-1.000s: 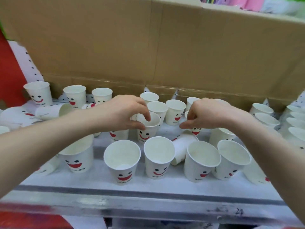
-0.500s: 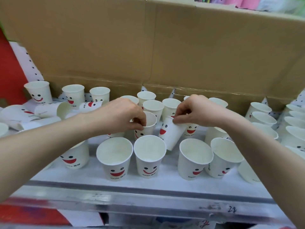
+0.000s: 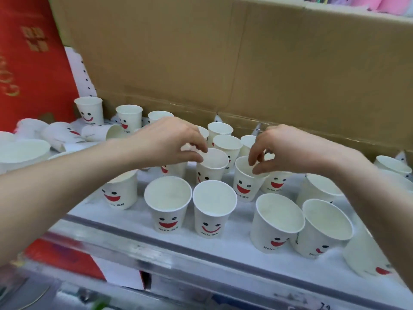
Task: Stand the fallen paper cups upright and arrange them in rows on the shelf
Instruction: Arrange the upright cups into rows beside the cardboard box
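Fingers (image 3: 196, 156) of the left hand (image 3: 169, 142) were clamped on the near rim of the middle cup (image 3: 211, 173), thumb outside, fingertip hooked over the lip. That cup stood upright in the second row on the shelf (image 3: 237, 245). Over to the right hand (image 3: 288, 148), and its fingers (image 3: 252, 156) were narrowed to a pinch on the next cup (image 3: 245, 189). They dipped inside the mouth with the thumb against the outer rim. That cup was upright too, smiley face forward, just beside the middle cup.

Now the sweep along the shelf. At the far left a red panel (image 3: 29, 63) rose behind the shelf end. Near it two fallen cups lay on their sides, one (image 3: 60, 135) with its base toward us and the other (image 3: 100, 133) with its mouth facing right. Behind them two back cups (image 3: 89, 110) (image 3: 129, 117) stood upright against the cardboard box (image 3: 223, 63) that ran along the rear.

Down in the front row, a left-end cup (image 3: 120, 193) stood half hidden under the left forearm. Then came a close pair (image 3: 167, 211) (image 3: 212, 215) with faces out, and another pair (image 3: 274, 227) (image 3: 324, 231) leaning slightly. At the far right a tipped cup (image 3: 366, 258) lay partly behind the right forearm, with a red mouth print showing.
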